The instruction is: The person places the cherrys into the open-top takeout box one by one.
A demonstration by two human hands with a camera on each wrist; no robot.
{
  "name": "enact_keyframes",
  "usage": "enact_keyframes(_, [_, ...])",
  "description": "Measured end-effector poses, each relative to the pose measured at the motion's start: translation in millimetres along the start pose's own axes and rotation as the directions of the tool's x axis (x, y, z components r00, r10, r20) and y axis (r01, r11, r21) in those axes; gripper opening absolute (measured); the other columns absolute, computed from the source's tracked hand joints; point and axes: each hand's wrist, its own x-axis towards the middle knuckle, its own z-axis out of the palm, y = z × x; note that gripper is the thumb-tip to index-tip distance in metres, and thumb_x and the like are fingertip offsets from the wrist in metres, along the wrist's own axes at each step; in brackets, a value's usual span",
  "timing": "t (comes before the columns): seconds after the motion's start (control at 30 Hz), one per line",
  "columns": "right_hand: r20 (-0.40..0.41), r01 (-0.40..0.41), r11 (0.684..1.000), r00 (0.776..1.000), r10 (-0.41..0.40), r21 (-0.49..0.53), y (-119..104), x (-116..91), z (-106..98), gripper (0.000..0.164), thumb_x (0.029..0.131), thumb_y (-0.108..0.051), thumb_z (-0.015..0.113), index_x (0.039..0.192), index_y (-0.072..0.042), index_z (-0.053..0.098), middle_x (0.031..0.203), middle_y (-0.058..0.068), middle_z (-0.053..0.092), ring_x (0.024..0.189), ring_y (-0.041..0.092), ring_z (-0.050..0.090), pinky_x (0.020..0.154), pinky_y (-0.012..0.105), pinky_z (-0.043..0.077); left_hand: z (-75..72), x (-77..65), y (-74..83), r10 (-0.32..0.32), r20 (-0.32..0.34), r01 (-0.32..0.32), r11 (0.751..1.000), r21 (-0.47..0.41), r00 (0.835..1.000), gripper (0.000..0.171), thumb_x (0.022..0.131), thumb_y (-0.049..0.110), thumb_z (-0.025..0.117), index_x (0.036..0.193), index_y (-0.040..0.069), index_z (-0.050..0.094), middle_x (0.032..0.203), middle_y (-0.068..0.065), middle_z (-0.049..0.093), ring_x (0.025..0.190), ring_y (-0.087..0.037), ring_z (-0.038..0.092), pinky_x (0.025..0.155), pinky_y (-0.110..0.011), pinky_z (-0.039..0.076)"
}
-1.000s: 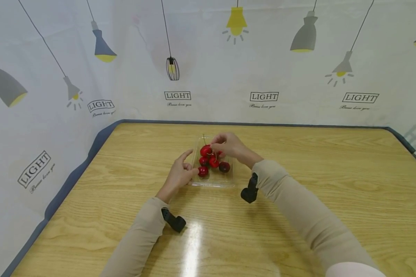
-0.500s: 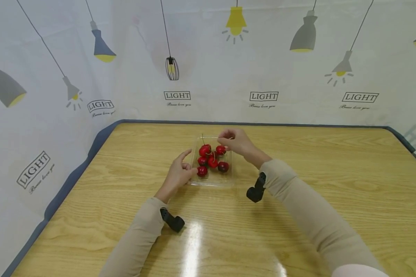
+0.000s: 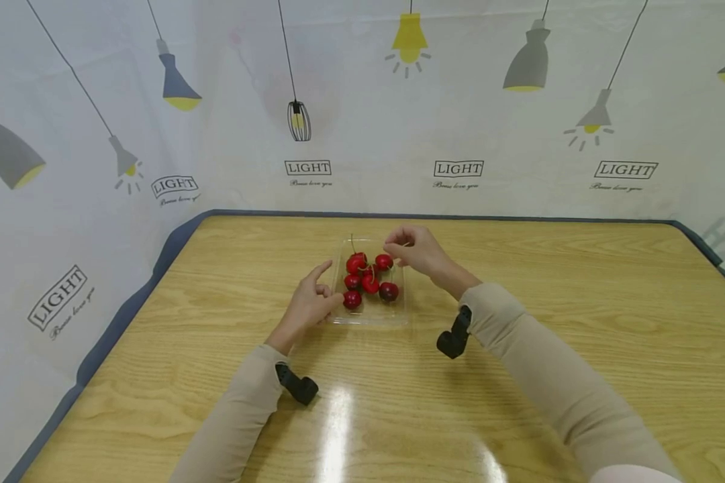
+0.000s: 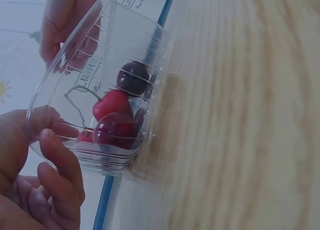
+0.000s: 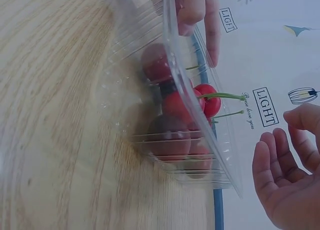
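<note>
A clear plastic container [image 3: 374,316] stands on the table, with several red and dark red cherries [image 3: 370,284] inside, some with green stems. My left hand [image 3: 307,302] grips its left wall. In the left wrist view the thumb [image 4: 60,127] reaches over the rim, and the other fingers lie curled outside. Close to the thumb in the head view is one cherry [image 3: 352,299]. My right hand [image 3: 419,253] is at the far right corner, beside a single cherry [image 3: 384,261]. The right wrist view shows that hand's thumb and fingers apart, with nothing between them.
The wooden table [image 3: 519,335] spreads out on both sides of the container and in front of it. A white curtain [image 3: 362,181] with printed lamps hangs along the back and sides. Each wrist wears a black camera [image 3: 453,341].
My right hand has left the middle of the pile and moved right to the container's far corner. A cherry that it covered shows there now. The left hand has stayed put.
</note>
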Motion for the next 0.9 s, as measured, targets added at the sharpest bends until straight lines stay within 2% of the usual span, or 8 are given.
enact_keyframes(0.27, [-0.013, 0.032, 0.999, 0.999, -0.033, -0.031, 3, -9, -7, 0.013, 0.087, -0.011, 0.054, 0.094, 0.0, 0.054, 0.087, 0.013, 0.054, 0.091, 0.037, 0.05, 0.072, 0.037, 0.048, -6.2, 0.7, -1.4, -0.02, 0.022, 0.018, 0.997, 0.073, 1.0, 0.077, 0.079, 0.019, 0.063, 0.142, 0.015, 0.019, 0.079, -0.007, 0.056, 0.047, -0.016, 0.053, 0.041, -0.025, 0.038])
enact_keyframes(0.4, [-0.027, 0.052, 0.994, 0.998, -0.055, -0.091, 5, -15, -12, 0.014, 0.087, -0.013, 0.054, 0.094, 0.0, 0.055, 0.088, 0.01, 0.055, 0.085, 0.03, 0.052, 0.07, 0.032, 0.047, -11.4, 0.4, -2.0, -0.021, 0.038, 0.019, 0.998, 0.067, 0.999, 0.079, 0.08, 0.026, 0.064, 0.142, 0.015, 0.016, 0.097, -0.012, 0.056, 0.058, -0.018, 0.059, 0.048, -0.028, 0.043])
enact_keyframes(0.53, [-0.049, 0.069, 0.984, 0.996, -0.078, -0.162, 6, -21, -19, 0.017, 0.087, -0.015, 0.055, 0.096, -0.001, 0.056, 0.092, 0.009, 0.056, 0.083, 0.022, 0.053, 0.071, 0.033, 0.045, -18.5, -0.5, -1.0, 0.004, 0.017, -0.005, 0.998, 0.058, 1.0, 0.076, 0.082, 0.027, 0.061, 0.142, 0.013, 0.016, 0.11, -0.014, 0.054, 0.071, -0.022, 0.062, 0.051, -0.028, 0.044])
enact_keyframes(0.63, [-0.064, 0.08, 0.978, 0.994, -0.094, -0.19, 7, -24, -24, 0.019, 0.087, -0.017, 0.054, 0.099, -0.001, 0.056, 0.095, 0.011, 0.056, 0.087, 0.023, 0.053, 0.074, 0.034, 0.043, -23.3, -0.5, 0.9, 0.029, -0.02, -0.028, 0.998, 0.057, 0.999, 0.071, 0.085, 0.028, 0.057, 0.142, 0.011, 0.018, 0.115, -0.014, 0.053, 0.081, -0.025, 0.062, 0.056, -0.031, 0.046])
enact_keyframes(0.73, [-0.08, 0.101, 0.968, 0.989, -0.123, -0.231, 10, -26, -30, 0.02, 0.087, -0.016, 0.054, 0.1, -0.001, 0.056, 0.097, 0.013, 0.056, 0.091, 0.024, 0.053, 0.075, 0.034, 0.043, -27.0, -0.1, 4.8, 0.047, -0.053, -0.043, 0.997, 0.067, 0.997, 0.067, 0.087, 0.031, 0.054, 0.141, 0.01, 0.02, 0.121, -0.014, 0.05, 0.094, -0.029, 0.058, 0.069, -0.035, 0.048])
enact_keyframes(0.9, [-0.106, 0.146, 0.934, 0.976, -0.19, -0.327, 18, -30, -40, 0.022, 0.087, -0.013, 0.055, 0.103, 0.001, 0.055, 0.102, 0.016, 0.056, 0.097, 0.028, 0.051, 0.081, 0.041, 0.041, -32.8, 2.4, 12.8, 0.11, -0.114, -0.089, 0.981, 0.173, 0.987, 0.065, 0.088, 0.035, 0.052, 0.141, 0.011, 0.022, 0.131, -0.015, 0.041, 0.113, -0.033, 0.045, 0.086, -0.044, 0.041])
